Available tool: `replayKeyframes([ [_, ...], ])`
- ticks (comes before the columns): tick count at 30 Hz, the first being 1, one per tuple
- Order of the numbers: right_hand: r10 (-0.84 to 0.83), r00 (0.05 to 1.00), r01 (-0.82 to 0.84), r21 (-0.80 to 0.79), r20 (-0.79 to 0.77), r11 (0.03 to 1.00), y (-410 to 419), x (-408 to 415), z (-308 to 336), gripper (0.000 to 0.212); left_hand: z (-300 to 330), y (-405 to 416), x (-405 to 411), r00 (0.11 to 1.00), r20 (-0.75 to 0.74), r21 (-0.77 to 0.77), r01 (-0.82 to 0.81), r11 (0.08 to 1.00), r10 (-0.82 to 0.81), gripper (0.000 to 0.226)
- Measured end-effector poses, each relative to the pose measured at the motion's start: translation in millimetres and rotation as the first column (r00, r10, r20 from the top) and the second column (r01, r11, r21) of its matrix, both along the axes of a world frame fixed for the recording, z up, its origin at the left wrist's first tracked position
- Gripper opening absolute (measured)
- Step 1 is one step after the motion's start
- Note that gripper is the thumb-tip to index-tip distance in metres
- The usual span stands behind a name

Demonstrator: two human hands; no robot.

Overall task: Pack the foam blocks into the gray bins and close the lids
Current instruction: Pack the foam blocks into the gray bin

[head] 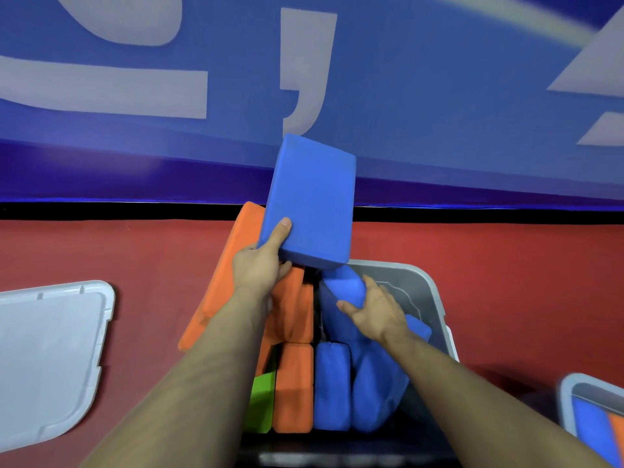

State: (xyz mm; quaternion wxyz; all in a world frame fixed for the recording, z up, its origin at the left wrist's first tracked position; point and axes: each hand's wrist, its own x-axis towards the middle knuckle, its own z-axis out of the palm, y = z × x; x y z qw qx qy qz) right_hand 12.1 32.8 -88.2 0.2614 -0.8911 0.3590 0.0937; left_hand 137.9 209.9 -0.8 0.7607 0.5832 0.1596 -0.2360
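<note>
The left hand (pixel 261 265) grips a blue foam block (pixel 312 201) by its near lower corner — thumb laid on the broad face, fingers curled underneath — and holds it tilted up above the far end of the gray bin (pixel 417 285), which sits at about 6 o'clock in the view. The block's upper end points toward 12 o'clock, in front of the blue wall banner (pixel 439 96) with its pale lettering.

The right hand (pixel 374 310) is inside the bin at roughly 4 o'clock from the raised block, fingers wrapped over the end of a second blue block (pixel 344 288) that leans at a slant among the others; that grip is closed on it.

The bin is packed with blocks standing on edge: orange blocks (pixel 293 386) in the left-center row, blue blocks (pixel 332 386) beside them to the right, and a green block (pixel 261 403) at the near left, partly hidden by the left forearm. A large orange block (pixel 233 265) leans over the bin's left side, toward 10 o'clock, behind the left hand.

On the red floor (pixel 506 265) at 8 o'clock lies a pale gray lid (pixel 50 359), well apart from the bin. At 4 o'clock — cut by the frame's corner — a second gray bin (pixel 567 393) shows blue and orange blocks inside.
</note>
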Motion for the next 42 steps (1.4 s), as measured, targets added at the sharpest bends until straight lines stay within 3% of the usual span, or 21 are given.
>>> replayKeyframes([
  [3, -0.074, 0.987, 0.072, 0.023, 0.141, 0.997, 11, -3, 7, 0.082, -2, -1, 1, 1.0, -0.003, -0.004, -0.007, 1.0, 0.007, 0.049],
  [9, -0.233, 0.947, 0.223, 0.072, 0.221, 0.972, 15, -13, 11, 0.07, -1, 3, 0, 1.0, -0.014, -0.076, 0.003, 0.997, -0.004, 0.05],
  [16, -0.214, 0.946, 0.218, 0.011, 0.244, 0.976, 16, -14, 25, 0.072, -1, 3, 3, 0.999, -0.033, -0.093, 0.001, 0.996, -0.004, 0.048],
  [32, -0.233, 0.903, 0.213, 0.093, 0.362, 0.973, 28, -28, 58, 0.084, 6, 5, -4, 1.0, -0.019, -0.123, 0.008, 0.992, -0.01, 0.043],
  [38, -0.293, 0.936, 0.27, 0.133, 0.197, 0.954, 17, -24, 55, 0.077, 14, 8, -6, 0.999, -0.049, -0.178, 0.007, 0.984, -0.016, 0.038],
  [42, -0.367, 0.911, 0.332, 0.189, 0.19, 0.924, 7, -25, 51, 0.083, 13, 11, -2, 0.997, -0.074, -0.242, -0.007, 0.97, -0.011, 0.04],
])
